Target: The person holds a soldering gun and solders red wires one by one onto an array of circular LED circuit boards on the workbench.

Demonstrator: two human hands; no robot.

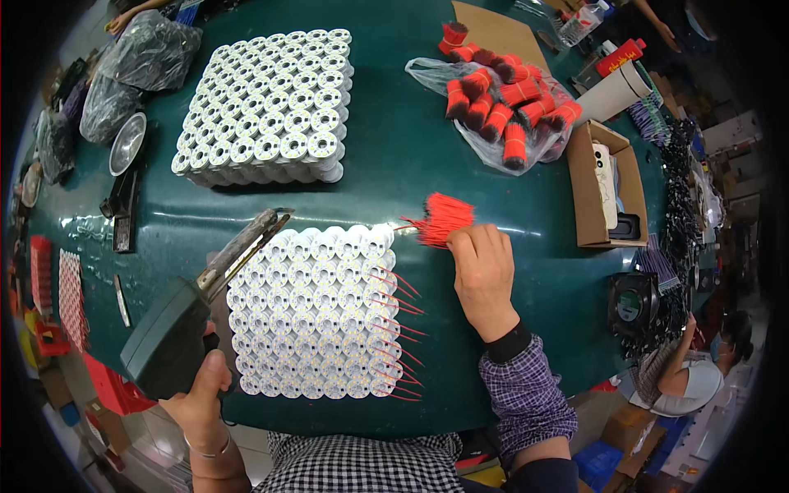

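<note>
My left hand (197, 394) grips a dark soldering gun (168, 337) by its handle. Its metal tip points up and right, over the upper left corner of a block of round white LED boards (308, 316). Short red wires (403, 329) stick out from the boards along the block's right edge. My right hand (485, 275) has its fingers pinched at the lower right edge of a loose pile of red wires (448, 218), just beyond the block. Exactly how many wires are between the fingertips is hidden.
Behind stands a larger stack of white LED boards (267, 99). Banded red wire bundles (514, 90) lie on a plastic bag at the far right, near an open cardboard box (583, 189). A metal bowl (128, 144) and black plastic bags (152, 53) are at left. Another person (690, 370) sits at right.
</note>
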